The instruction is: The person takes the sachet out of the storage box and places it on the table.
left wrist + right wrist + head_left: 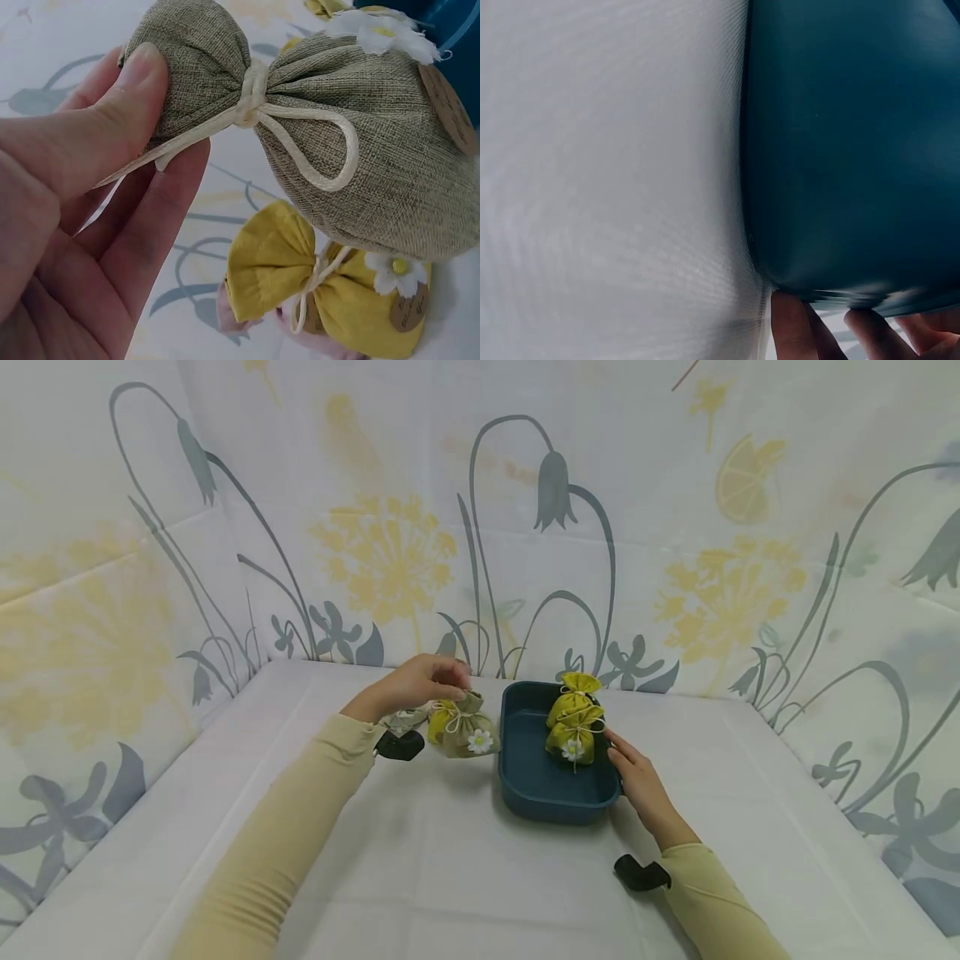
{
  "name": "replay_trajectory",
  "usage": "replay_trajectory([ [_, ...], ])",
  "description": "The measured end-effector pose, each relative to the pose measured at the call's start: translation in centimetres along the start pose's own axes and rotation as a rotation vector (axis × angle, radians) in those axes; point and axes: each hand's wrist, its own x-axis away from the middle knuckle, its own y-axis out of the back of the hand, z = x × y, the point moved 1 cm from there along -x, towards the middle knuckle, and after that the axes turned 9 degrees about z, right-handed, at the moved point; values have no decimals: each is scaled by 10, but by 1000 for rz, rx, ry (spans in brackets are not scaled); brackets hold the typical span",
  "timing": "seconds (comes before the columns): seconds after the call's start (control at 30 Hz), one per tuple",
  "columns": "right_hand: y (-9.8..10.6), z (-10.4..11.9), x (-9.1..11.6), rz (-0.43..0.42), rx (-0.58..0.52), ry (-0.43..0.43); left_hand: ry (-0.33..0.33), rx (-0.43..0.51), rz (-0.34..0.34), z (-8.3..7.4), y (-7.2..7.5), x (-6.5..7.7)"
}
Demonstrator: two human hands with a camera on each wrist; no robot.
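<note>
Grip of the left hand [411, 687] holds a grey pouch [456, 739].
Thumb and fingers pinch its neck, beside a blue tray [528, 756] holding yellow pouches [576, 727]; the right hand [639, 781] rests loose fingertips against the tray.

The place looks like a small booth around a table [442, 893], rather than an ordinary open room. A pale hanging sheet [427, 460], printed with grey bellflowers [555, 489], yellow flower heads [386, 552] and a citrus slice [742, 485], makes a wall behind the table and also at its left and right sides. A plain white cover [360, 860] with straight fold lines lies over the tabletop. Because the sheet hides the room beyond, one cannot say surely whether it is a home or a studio.
</note>
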Motion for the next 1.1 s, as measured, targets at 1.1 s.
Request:
replay_trajectory([
  [1.1, 0, 0, 1, 5, -8, 7, 75, -76, -45, 53, -9, 6],
])
